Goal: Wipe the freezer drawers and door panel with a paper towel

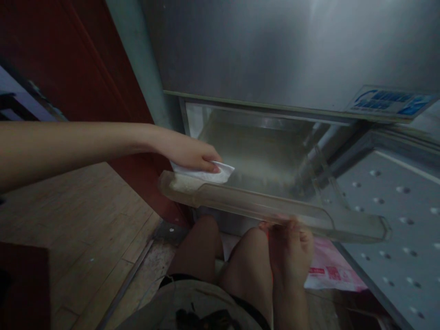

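A clear plastic fridge drawer (261,201) is pulled partly out of the lower compartment, its inside cloudy. My left hand (192,152) reaches in from the left, fingers closed on a folded white tissue (220,173) at the drawer's front left corner. The tissue lies along the inner side of the front panel; whether it presses on the plastic I cannot tell. My right hand (292,245) comes up from below at the drawer's front, fingers curled at its lower edge and a little blurred.
The fridge's closed grey upper door (261,50) is above the drawer. Its lower door (388,220), dimpled inside, stands open on the right. A reddish-brown door (92,78) is on the left. A pink-and-white packet (332,270) lies below the drawer, over the tiled floor (85,243).
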`<state>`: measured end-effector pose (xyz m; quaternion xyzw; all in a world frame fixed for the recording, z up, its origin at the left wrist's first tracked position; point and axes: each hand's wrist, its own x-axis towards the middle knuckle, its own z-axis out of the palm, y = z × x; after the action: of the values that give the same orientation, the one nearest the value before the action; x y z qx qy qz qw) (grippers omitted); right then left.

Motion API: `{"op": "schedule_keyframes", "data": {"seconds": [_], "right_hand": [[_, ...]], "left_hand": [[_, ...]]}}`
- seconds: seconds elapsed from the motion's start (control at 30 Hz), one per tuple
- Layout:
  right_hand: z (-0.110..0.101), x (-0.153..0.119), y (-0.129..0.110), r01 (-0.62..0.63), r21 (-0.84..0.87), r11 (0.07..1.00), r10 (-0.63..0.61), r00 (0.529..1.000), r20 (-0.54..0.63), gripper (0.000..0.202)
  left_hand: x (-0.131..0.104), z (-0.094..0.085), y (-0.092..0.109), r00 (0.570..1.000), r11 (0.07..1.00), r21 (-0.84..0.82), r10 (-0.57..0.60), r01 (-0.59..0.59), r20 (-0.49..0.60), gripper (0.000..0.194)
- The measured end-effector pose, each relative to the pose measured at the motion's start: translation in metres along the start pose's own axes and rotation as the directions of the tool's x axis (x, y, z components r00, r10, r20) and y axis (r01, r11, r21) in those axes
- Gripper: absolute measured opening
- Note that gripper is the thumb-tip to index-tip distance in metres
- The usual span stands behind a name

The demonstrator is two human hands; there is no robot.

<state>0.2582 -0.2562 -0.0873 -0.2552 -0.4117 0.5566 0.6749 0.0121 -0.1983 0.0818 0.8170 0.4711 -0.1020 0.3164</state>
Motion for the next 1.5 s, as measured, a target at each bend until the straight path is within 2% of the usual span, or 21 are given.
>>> {"op": "schedule_keyframes", "data": {"seconds": [0.17, 0.27, 0.33, 0.43, 0.5, 0.57, 0.63, 0.77, 0.93, 1.03, 1.13, 1.27, 1.5], "right_hand": [[0.000, -0.001, 0.000, 0.000, -0.013, 1.000, 0.000, 1.000, -0.010, 0.025], [-0.001, -0.002, 0.001, 0.001, -0.001, 1.000, -0.001, 1.000, -0.019, 0.024], [-0.001, -0.002, 0.001, -0.006, 0.004, 1.000, 0.006, 1.000, -0.020, 0.025], [-0.001, -0.002, 0.002, -0.027, 0.020, 0.999, 0.028, 0.999, -0.022, 0.023], [-0.001, -0.002, 0.003, -0.026, 0.030, 0.999, 0.027, 0.999, -0.025, 0.021], [-0.001, -0.001, 0.002, -0.019, 0.023, 1.000, 0.019, 0.999, -0.026, 0.021], [0.000, -0.001, 0.002, -0.006, 0.016, 1.000, 0.006, 1.000, -0.016, 0.023], [0.000, -0.002, 0.002, 0.000, 0.022, 1.000, 0.001, 1.000, -0.013, 0.024], [-0.002, -0.002, 0.002, -0.009, 0.020, 1.000, 0.009, 1.000, -0.016, 0.024], [-0.001, -0.002, 0.002, -0.009, 0.003, 1.000, 0.009, 0.999, -0.035, 0.024], [0.001, -0.001, 0.001, -0.011, 0.002, 1.000, 0.011, 1.000, -0.029, 0.026], [0.002, -0.001, 0.000, 0.013, 0.020, 1.000, -0.013, 1.000, -0.007, 0.022], [0.001, -0.001, -0.001, 0.018, -0.006, 1.000, -0.018, 1.000, -0.001, 0.026]], "left_hand": [[-0.009, -0.003, -0.012, 1.000, 0.999, 0.048, 0.013, -0.014, 0.013, 0.034], [-0.011, -0.008, -0.016, 0.991, 0.984, 0.179, 0.019, 0.004, -0.129, 0.037], [-0.012, -0.010, -0.015, 0.967, 0.955, 0.295, 0.050, 0.028, -0.251, 0.038], [-0.012, -0.008, -0.013, 0.939, 0.918, 0.395, 0.112, 0.027, -0.324, 0.037], [-0.012, -0.002, -0.011, 0.955, 0.936, 0.352, 0.108, -0.003, -0.277, 0.036], [-0.011, 0.006, -0.011, 0.986, 0.966, 0.258, 0.051, -0.009, -0.159, 0.037], [-0.010, 0.012, -0.012, 0.998, 0.985, 0.167, -0.042, 0.048, -0.038, 0.042], [-0.006, 0.016, -0.016, 0.981, 0.984, 0.044, -0.175, 0.172, 0.080, 0.045], [0.002, 0.013, -0.017, 0.962, 0.964, -0.123, -0.215, 0.237, 0.168, 0.038], [0.005, 0.016, -0.017, 0.952, 0.937, -0.252, -0.179, 0.241, 0.247, 0.035], [0.004, 0.021, -0.018, 0.959, 0.934, -0.290, -0.139, 0.210, 0.245, 0.037], [0.000, 0.025, -0.020, 0.970, 0.926, -0.313, -0.164, 0.213, 0.178, 0.037], [-0.006, 0.028, -0.025, 0.980, 0.903, -0.392, -0.126, 0.178, 0.154, 0.042]]}}
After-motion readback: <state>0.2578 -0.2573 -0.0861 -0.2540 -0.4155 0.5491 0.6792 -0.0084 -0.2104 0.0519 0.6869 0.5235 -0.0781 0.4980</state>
